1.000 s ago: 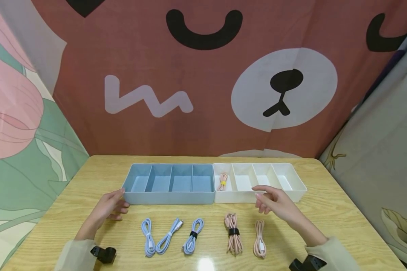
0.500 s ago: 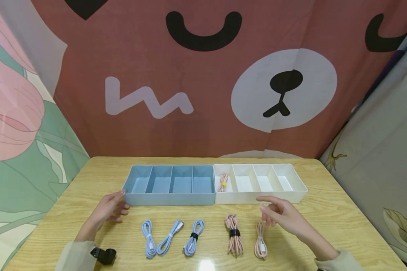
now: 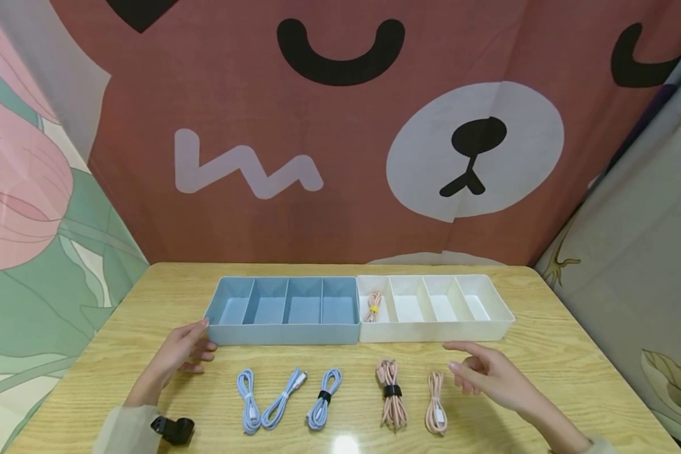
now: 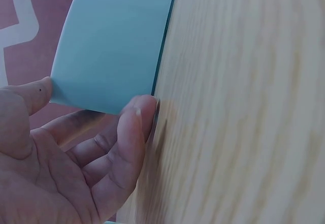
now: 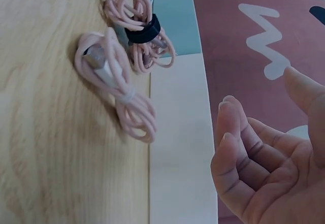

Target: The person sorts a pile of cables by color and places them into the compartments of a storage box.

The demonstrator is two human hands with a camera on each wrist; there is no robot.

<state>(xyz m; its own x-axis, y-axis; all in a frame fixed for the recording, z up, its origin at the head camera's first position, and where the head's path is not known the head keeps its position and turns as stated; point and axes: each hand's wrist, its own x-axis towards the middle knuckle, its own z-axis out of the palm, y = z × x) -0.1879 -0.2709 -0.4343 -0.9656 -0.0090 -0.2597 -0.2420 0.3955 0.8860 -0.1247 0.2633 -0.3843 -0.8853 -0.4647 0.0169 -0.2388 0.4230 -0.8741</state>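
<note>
pink charging cable [image 3: 434, 398] lies near the empty, loose-fingered right hand [image 3: 486, 376]; pinching its tied middle should keep the loops together. left hand [image 3: 178, 352] grips the blue divided organizer [image 3: 284, 334].

Hand [image 5: 277, 170]: lower right, fingers curled, thumb apart.
Black-strapped pink cable [image 5: 142, 30]: coiled; top, left of centre.
Second pink cable [image 5: 123, 93]: coiled; just below, pale connector showing.
White box [image 5: 180, 142]: centre to bottom edge.
Blue-green box [image 5: 177, 18]: top centre.
Surface [image 5: 48, 132]: left, wood-grained.
</note>
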